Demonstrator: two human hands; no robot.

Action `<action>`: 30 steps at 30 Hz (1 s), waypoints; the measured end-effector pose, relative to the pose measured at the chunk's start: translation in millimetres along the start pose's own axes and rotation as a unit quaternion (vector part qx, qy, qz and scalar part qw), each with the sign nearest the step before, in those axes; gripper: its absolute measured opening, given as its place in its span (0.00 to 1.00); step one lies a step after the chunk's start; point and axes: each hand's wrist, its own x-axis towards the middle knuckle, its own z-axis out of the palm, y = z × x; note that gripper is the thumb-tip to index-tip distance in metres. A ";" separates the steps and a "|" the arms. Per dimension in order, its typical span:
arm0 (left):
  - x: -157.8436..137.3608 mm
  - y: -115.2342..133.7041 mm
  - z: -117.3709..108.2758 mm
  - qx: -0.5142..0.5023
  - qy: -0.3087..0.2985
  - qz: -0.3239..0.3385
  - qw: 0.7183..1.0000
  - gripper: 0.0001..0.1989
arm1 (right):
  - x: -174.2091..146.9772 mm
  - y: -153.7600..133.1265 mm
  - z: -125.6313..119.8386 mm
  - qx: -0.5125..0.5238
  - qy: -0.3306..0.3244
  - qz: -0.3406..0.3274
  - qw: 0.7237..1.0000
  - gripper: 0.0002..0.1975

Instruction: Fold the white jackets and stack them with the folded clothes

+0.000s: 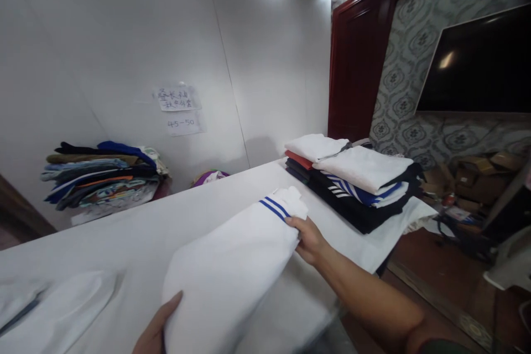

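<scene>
A folded white garment (232, 254) with two blue stripes near its far end is held up above the table. My right hand (309, 239) grips that striped end, thumb on top and fingers underneath. At the near left edge, the thumb of my left hand (158, 322) presses on the cloth; its other fingers are hidden beneath the garment. Its lower part runs out of the bottom of the view. Beyond my right hand stand stacks of folded clothes, with a white folded piece (367, 167) on top and black cloth (344, 202) below.
The table (136, 243) has a white cover. White clothing (74, 310) lies at its left front. Behind the table's far edge are a pile of mixed clothes (108, 174) and a purple-and-white item (211, 177). Cardboard boxes (481, 177) clutter the right side under a television (477, 66).
</scene>
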 end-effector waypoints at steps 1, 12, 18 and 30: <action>-4.3 3.0 6.7 0.001 -0.015 0.028 0.999 0.19 | 2.7 -6.9 0.9 -0.004 0.004 -0.004 1.000 0.26; -61.8 65.7 204.6 -0.040 -0.353 0.233 0.905 0.18 | 56.1 -204.2 -11.7 -0.137 0.028 -0.258 0.956 0.15; -70.0 50.9 365.0 -0.012 -0.504 0.182 0.844 0.18 | 68.5 -333.0 -78.4 -0.292 0.130 -0.339 0.885 0.19; -8.5 -105.2 416.5 0.251 -0.410 0.081 0.873 0.20 | 49.7 -293.5 -253.0 -0.220 0.387 -0.220 0.868 0.20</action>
